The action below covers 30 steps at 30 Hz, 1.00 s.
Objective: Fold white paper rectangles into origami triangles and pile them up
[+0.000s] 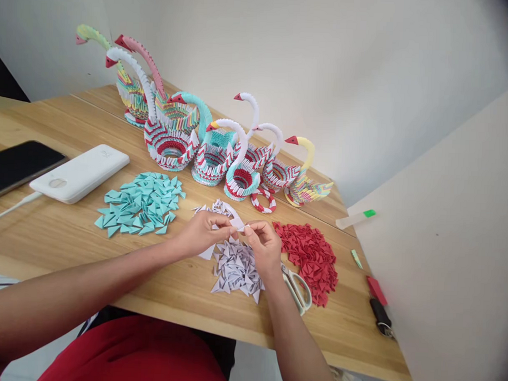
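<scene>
A small piece of white paper (238, 229) is pinched between my two hands over the table. My left hand (206, 231) closes thumb and fingers on its left side, and my right hand (264, 243) grips its right side. Just below them lies a heap of pale lilac folded paper triangles (238, 270). Beyond my fingers are more pale pieces and a curved white strip (235, 214), partly hidden by my hands. Scissors (297, 289) with pale handles lie beside my right wrist, their blades partly covered.
Turquoise triangles (143, 203) are heaped at left, red triangles (312, 259) at right. Several folded-paper swans (170, 148) line the back, near a red-and-white ring (263, 201). A white power bank (80, 172) and a phone (21, 165) lie left; a black key fob (380, 316) lies by the right wall.
</scene>
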Tool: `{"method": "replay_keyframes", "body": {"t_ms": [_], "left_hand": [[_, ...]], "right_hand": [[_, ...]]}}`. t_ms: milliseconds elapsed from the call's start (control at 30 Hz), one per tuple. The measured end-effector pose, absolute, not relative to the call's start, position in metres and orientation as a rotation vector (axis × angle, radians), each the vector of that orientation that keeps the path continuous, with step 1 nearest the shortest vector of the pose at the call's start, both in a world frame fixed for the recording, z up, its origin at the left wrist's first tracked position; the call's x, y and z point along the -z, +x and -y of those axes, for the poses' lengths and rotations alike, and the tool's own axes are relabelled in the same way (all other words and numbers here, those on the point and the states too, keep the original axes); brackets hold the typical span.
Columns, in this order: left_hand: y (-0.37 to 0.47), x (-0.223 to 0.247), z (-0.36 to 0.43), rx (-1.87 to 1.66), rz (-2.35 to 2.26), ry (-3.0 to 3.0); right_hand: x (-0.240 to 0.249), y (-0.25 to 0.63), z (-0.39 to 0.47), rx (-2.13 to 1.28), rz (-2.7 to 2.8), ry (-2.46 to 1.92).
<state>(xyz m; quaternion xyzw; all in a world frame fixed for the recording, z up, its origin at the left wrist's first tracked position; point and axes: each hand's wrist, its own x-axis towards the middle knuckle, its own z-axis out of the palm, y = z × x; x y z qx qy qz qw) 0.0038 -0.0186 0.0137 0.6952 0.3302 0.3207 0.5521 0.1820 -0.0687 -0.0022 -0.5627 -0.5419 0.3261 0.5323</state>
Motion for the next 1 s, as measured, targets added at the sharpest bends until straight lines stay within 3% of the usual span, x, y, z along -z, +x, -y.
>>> {"method": "replay_keyframes", "body": {"t_ms": [467,800,1000], "left_hand": [[0.013,-0.004,0.019,-0.749,-0.709,1.374],[0.01,-0.007,0.015,-0.806,-0.725,1.469],[0.007,-0.007,0.015,-0.699,-0.719,1.641]], "right_hand": [[0.002,0.173,0.069,-0.785,1.334,-1.239],[0.005,0.177,0.069,-0.921,1.418,-1.276],[-0.005,0.179,0.07,-0.808,1.442,-1.33]]}}
